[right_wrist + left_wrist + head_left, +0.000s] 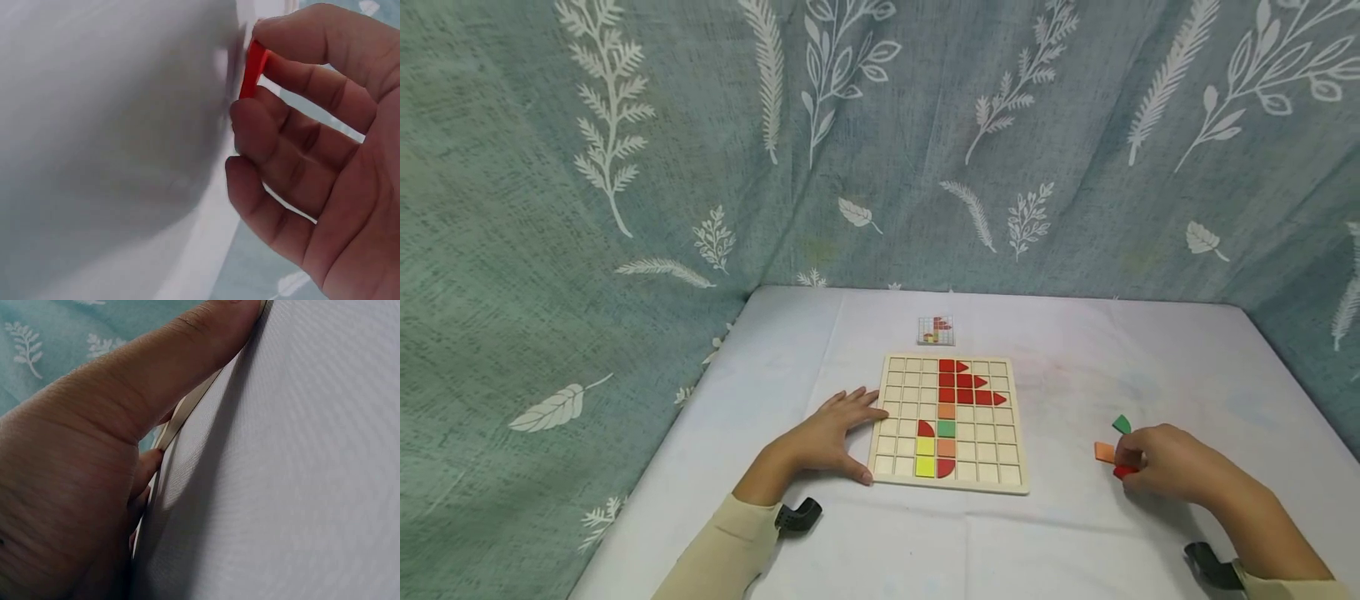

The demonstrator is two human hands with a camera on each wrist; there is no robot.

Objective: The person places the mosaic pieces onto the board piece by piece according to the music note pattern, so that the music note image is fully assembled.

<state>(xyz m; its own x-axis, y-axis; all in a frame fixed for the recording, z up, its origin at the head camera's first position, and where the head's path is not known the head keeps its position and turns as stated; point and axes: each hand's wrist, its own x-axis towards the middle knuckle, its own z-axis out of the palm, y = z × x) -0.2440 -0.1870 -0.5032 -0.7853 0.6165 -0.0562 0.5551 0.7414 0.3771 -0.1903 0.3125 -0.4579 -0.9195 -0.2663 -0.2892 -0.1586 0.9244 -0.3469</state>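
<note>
My left hand (835, 433) rests spread at the left side of a wooden grid board (895, 467), fingers along its edge and thumb at the lower left corner. The left wrist view shows that thumb (169, 369) against the board's side (194, 403). Red, orange, green and yellow tiles lie in the board's squares, including a row of red ones (966, 397). Over at the right, my right hand (1172, 462) pinches a small red tile (253, 69) between thumb and fingers, low over the white cloth. Its full shape is hidden by the fingers.
Beside the right hand lie an orange square tile (1104, 452) and a green tile with a curved edge (1122, 424). A small pattern card (936, 330) sits behind the board. White cloth (910, 542) covers the table, and a leafy green curtain (880, 192) hangs behind.
</note>
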